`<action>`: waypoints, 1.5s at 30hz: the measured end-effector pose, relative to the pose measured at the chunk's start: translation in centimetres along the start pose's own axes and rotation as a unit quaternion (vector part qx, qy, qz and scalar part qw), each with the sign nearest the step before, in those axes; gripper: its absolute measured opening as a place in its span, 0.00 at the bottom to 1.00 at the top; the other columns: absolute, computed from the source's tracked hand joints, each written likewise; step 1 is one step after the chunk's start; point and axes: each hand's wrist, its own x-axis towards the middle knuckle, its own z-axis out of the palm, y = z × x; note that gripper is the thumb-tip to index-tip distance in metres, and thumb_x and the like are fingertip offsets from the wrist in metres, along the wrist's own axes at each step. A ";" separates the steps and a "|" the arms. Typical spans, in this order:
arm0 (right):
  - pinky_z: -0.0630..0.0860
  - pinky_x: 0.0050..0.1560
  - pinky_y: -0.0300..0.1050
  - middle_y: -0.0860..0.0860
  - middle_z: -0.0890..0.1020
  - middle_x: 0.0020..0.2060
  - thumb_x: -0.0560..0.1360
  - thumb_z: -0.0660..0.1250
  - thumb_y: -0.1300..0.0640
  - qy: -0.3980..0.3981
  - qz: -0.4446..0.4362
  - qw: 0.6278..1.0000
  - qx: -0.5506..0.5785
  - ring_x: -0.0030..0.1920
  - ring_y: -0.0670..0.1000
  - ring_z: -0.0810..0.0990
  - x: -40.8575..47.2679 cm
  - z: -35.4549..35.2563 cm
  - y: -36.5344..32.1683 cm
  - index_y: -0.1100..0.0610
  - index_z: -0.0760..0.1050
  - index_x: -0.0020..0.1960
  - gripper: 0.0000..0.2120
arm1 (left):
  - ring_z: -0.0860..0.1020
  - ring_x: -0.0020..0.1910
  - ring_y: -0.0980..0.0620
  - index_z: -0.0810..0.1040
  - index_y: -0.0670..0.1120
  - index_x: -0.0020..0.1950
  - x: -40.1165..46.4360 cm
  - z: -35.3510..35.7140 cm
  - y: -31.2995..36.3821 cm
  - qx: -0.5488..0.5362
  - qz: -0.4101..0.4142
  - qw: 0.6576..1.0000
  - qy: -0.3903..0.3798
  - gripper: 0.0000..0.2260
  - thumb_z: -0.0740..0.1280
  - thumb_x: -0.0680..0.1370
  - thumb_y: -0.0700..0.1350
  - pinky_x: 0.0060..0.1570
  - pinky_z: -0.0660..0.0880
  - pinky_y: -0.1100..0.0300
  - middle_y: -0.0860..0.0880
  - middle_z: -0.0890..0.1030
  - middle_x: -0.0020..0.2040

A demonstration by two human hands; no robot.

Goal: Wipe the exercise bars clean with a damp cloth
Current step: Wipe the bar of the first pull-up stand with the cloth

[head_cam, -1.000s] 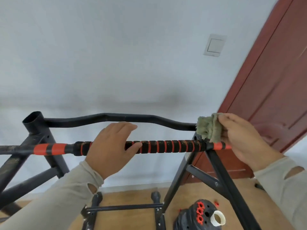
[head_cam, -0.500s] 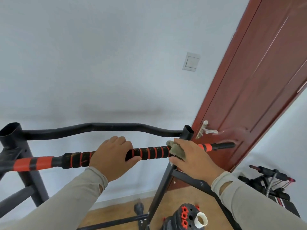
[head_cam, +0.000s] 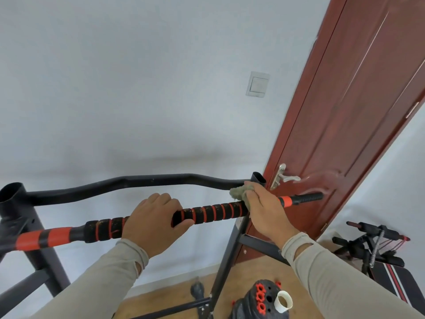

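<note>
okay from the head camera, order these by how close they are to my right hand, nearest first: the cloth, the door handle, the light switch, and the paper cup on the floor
1. cloth: under the right hand, pressed on the striped bar.
2. door handle: just up and right, on the red door.
3. paper cup: well below, on the dark weights.
4. light switch: high on the wall above. It looks slightly farther than the cup, though they are close.

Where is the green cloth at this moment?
In the head view, the green cloth is right of centre, under the right hand, pressed on the black-and-red padded bar near the frame's right upright post, in front of the door.
</note>
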 end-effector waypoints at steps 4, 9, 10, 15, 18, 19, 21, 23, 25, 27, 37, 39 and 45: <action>0.69 0.74 0.51 0.41 0.77 0.65 0.82 0.57 0.48 -0.054 -0.140 0.956 -0.251 0.67 0.43 0.72 -1.5 0.7 0.7 0.48 0.73 0.72 0.20 | 0.71 0.40 0.57 0.78 0.56 0.48 0.0 0.2 -0.1 -0.007 0.005 1.000 0.011 0.20 0.58 0.74 0.70 0.45 0.72 0.62 0.58 0.73 0.41; 0.72 0.62 0.41 0.40 0.75 0.59 0.75 0.71 0.39 -0.023 -0.131 0.954 -0.267 0.57 0.43 0.75 -1.8 0.9 1.1 0.48 0.67 0.71 0.30 | 0.71 0.40 0.56 0.78 0.56 0.48 -0.1 0.3 -0.2 -0.009 0.005 1.000 0.018 0.20 0.58 0.74 0.70 0.45 0.74 0.61 0.58 0.73 0.40; 0.74 0.60 0.40 0.43 0.78 0.58 0.76 0.71 0.42 -0.006 -0.129 0.956 -0.264 0.54 0.44 0.77 -1.7 0.8 1.0 0.49 0.69 0.69 0.26 | 0.71 0.40 0.56 0.78 0.56 0.48 -0.1 0.3 -0.2 -0.008 0.006 1.000 0.020 0.20 0.58 0.74 0.70 0.45 0.74 0.61 0.58 0.73 0.40; 0.79 0.56 0.44 0.39 0.79 0.51 0.82 0.60 0.56 -0.017 -0.091 0.974 -0.205 0.47 0.41 0.79 -1.6 0.3 0.4 0.51 0.73 0.70 0.17 | 0.71 0.39 0.57 0.78 0.57 0.48 -0.1 0.4 -0.1 -0.005 0.007 1.000 0.025 0.19 0.59 0.74 0.70 0.44 0.72 0.62 0.58 0.72 0.39; 0.75 0.64 0.36 0.33 0.76 0.58 0.84 0.57 0.63 -0.003 -0.049 0.996 -0.079 0.54 0.33 0.78 -1.4 0.2 -0.3 0.52 0.74 0.68 0.16 | 0.71 0.40 0.56 0.78 0.56 0.49 -0.1 0.3 -0.1 -0.006 0.007 1.000 0.020 0.19 0.60 0.74 0.70 0.45 0.72 0.62 0.58 0.73 0.40; 0.74 0.62 0.31 0.34 0.74 0.57 0.84 0.56 0.64 0.010 -0.055 0.996 -0.068 0.55 0.30 0.77 -1.3 0.2 -0.4 0.54 0.75 0.66 0.15 | 0.71 0.41 0.56 0.78 0.56 0.49 -0.1 0.2 0.0 -0.007 0.006 1.000 0.018 0.19 0.60 0.74 0.70 0.46 0.72 0.63 0.58 0.73 0.41; 0.70 0.57 0.27 0.38 0.72 0.53 0.83 0.57 0.61 0.038 -0.088 0.988 -0.121 0.55 0.35 0.74 -1.1 0.2 -0.5 0.54 0.77 0.65 0.15 | 0.72 0.42 0.56 0.78 0.56 0.50 -0.2 0.2 0.0 -0.012 0.003 1.000 0.009 0.19 0.61 0.75 0.69 0.46 0.71 0.63 0.57 0.74 0.42; 0.71 0.56 0.36 0.42 0.75 0.49 0.79 0.60 0.57 0.059 -0.147 0.964 -0.212 0.51 0.43 0.73 -1.4 0.2 0.2 0.51 0.79 0.61 0.14 | 0.71 0.41 0.56 0.78 0.56 0.50 -0.1 0.2 0.0 -0.013 0.003 1.000 0.011 0.19 0.61 0.75 0.69 0.46 0.71 0.63 0.57 0.74 0.41; 0.75 0.52 0.43 0.45 0.79 0.47 0.76 0.65 0.57 0.072 -0.177 0.945 -0.266 0.47 0.47 0.75 -1.7 0.5 1.3 0.51 0.78 0.58 0.12 | 0.71 0.41 0.56 0.79 0.56 0.50 -0.1 0.2 0.0 -0.011 0.003 1.000 0.015 0.20 0.61 0.74 0.70 0.45 0.71 0.63 0.57 0.74 0.41; 0.77 0.51 0.45 0.45 0.81 0.48 0.72 0.68 0.59 0.076 -0.173 0.944 -0.270 0.47 0.46 0.75 -2.0 0.7 1.8 0.51 0.77 0.60 0.17 | 0.72 0.41 0.56 0.79 0.55 0.50 -0.1 0.2 0.0 -0.011 0.001 1.000 0.011 0.20 0.61 0.74 0.69 0.46 0.72 0.63 0.57 0.74 0.41; 0.83 0.51 0.46 0.49 0.85 0.51 0.77 0.64 0.61 0.029 -0.193 0.949 -0.248 0.48 0.48 0.83 -2.8 -0.9 2.9 0.54 0.77 0.65 0.17 | 0.72 0.43 0.56 0.79 0.55 0.52 -0.1 0.1 0.0 -0.017 0.002 1.000 0.008 0.20 0.61 0.75 0.69 0.47 0.72 0.63 0.57 0.75 0.43; 0.82 0.49 0.41 0.43 0.83 0.55 0.83 0.60 0.60 0.019 -0.095 0.989 -0.116 0.50 0.43 0.83 -2.7 -1.2 2.4 0.48 0.74 0.66 0.15 | 0.72 0.42 0.56 0.79 0.56 0.52 -0.1 0.2 0.0 -0.015 0.002 1.000 0.010 0.20 0.61 0.75 0.69 0.47 0.72 0.63 0.57 0.74 0.43; 0.73 0.55 0.39 0.43 0.80 0.52 0.84 0.60 0.50 0.070 -0.140 0.968 -0.199 0.54 0.43 0.76 -1.4 -0.9 1.2 0.49 0.78 0.59 0.09 | 0.72 0.41 0.56 0.79 0.56 0.51 0.0 0.2 -0.1 -0.009 0.000 1.000 0.007 0.20 0.60 0.75 0.70 0.46 0.73 0.63 0.58 0.74 0.42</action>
